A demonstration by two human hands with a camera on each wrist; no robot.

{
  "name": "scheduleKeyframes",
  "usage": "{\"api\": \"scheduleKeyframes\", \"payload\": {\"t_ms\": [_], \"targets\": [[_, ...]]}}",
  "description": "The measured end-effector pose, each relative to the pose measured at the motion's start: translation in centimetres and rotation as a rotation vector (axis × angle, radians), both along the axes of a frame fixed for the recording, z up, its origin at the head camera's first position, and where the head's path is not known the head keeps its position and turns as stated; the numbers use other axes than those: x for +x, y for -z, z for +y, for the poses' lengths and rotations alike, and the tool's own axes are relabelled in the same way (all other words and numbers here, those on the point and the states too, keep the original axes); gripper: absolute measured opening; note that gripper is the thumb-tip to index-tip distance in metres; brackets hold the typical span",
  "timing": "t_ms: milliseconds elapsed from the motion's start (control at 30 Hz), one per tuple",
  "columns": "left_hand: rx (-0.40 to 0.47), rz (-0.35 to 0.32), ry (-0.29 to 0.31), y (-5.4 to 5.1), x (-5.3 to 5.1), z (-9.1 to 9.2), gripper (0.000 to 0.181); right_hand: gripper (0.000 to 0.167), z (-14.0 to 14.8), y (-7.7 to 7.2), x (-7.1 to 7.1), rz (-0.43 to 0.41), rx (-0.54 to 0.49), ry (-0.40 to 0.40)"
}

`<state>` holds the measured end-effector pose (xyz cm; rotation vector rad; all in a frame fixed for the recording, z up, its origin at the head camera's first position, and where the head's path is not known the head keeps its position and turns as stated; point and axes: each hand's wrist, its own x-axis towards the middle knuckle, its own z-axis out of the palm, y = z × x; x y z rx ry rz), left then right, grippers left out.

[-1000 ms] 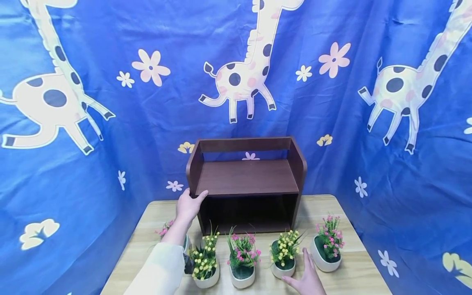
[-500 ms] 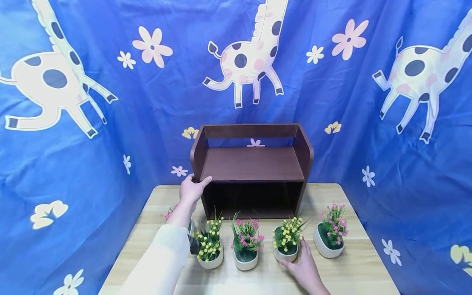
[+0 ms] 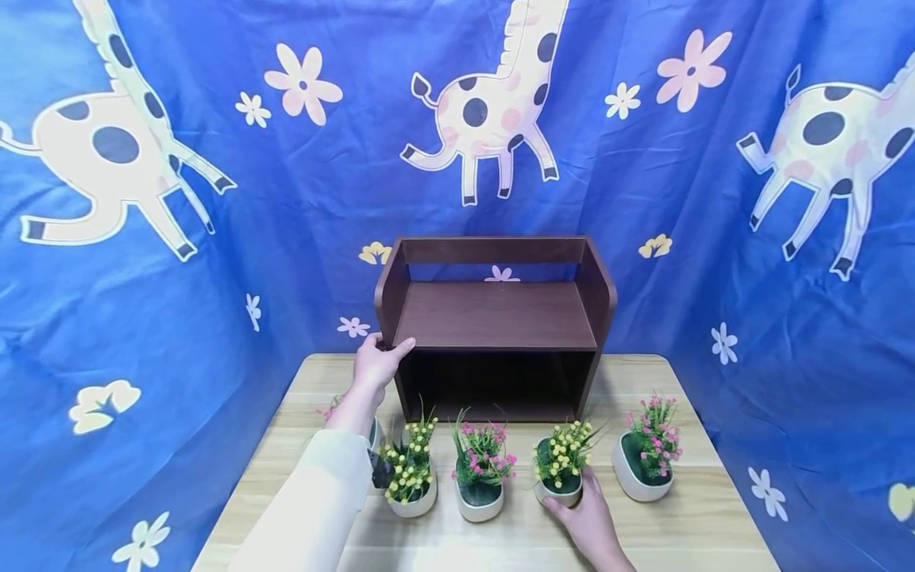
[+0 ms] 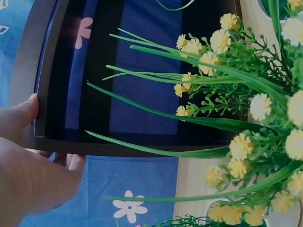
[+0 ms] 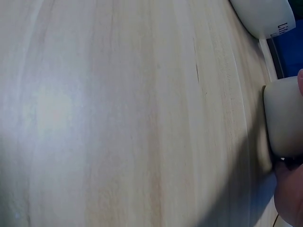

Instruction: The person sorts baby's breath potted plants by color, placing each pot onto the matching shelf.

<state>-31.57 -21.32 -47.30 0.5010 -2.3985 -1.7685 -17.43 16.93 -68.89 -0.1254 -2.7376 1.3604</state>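
Observation:
A dark brown two-tier shelf (image 3: 493, 314) stands at the back of the table. My left hand (image 3: 375, 367) grips the front of its left side panel. In the left wrist view the thumb (image 4: 29, 111) lies on the inner side, and curled fingertips (image 4: 75, 163) show beyond the panel. My right hand (image 3: 592, 520) holds a white pot (image 3: 554, 498) of yellow flowers, standing on the table, with thumb and fingers around opposite sides. The right wrist view catches only part of that pot (image 5: 284, 116) and a bit of the hand (image 5: 289, 194) at its right edge.
Left of the held pot stand a pink-flowered pot (image 3: 480, 508) and another yellow-flowered pot (image 3: 415, 502). One more pink-flowered pot (image 3: 642, 481) is at the right. A further pot is mostly behind the left forearm. Blue giraffe-print curtain (image 3: 307, 199) surrounds the wooden table (image 3: 686, 532).
My right hand has moved from beside the yellow-flowered pot onto it and now grips it. The left hand stays on the shelf. The head view has tilted slightly.

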Motion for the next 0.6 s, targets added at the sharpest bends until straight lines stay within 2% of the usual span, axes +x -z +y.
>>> {"api": "scheduleKeyframes", "payload": {"t_ms": [367,600], "targets": [[0.040,-0.013,0.005,0.21,-0.25,0.28,0.073,0.105,-0.13,0.28,0.35,0.013,-0.010,0.024],[0.056,-0.011,0.001,-0.01,-0.32,0.06,0.073,0.096,-0.36,0.54,0.06,0.071,0.015,0.029]]}}
